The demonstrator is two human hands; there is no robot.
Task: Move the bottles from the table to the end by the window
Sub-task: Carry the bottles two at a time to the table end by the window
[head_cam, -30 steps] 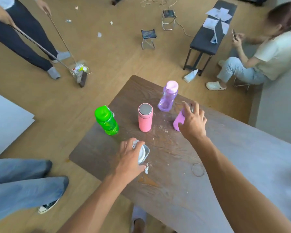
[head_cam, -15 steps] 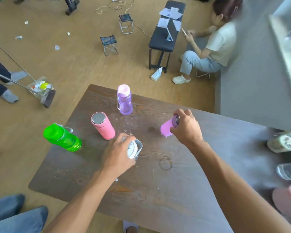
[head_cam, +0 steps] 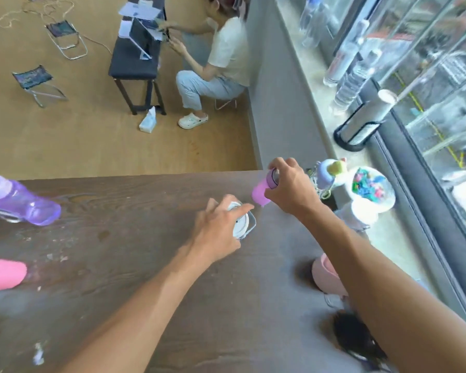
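My left hand [head_cam: 217,228] grips a white-lidded bottle [head_cam: 243,224] from above, over the middle of the dark wooden table [head_cam: 145,265]. My right hand [head_cam: 291,191] holds a small pink bottle [head_cam: 261,193] by its lid, near the table's far right corner by the window. A clear purple bottle [head_cam: 22,201] stands at the left, and a pink flask [head_cam: 3,273] shows at the left edge. Several bottles stand at the window end: a pale blue one [head_cam: 327,176], a white one with colourful pieces [head_cam: 369,195] and a pink one [head_cam: 326,275] partly behind my right arm.
A window ledge [head_cam: 318,84] with clear water bottles [head_cam: 353,82] and a paper roll in a black holder [head_cam: 361,125] runs along the right. A person [head_cam: 221,57] sits by a black bench [head_cam: 137,55]. Two folding stools [head_cam: 35,83] stand on the floor.
Both hands have carried their bottles to the right toward the window end. The view has swung right, so the green bottle is out of view and the window ledge appears.
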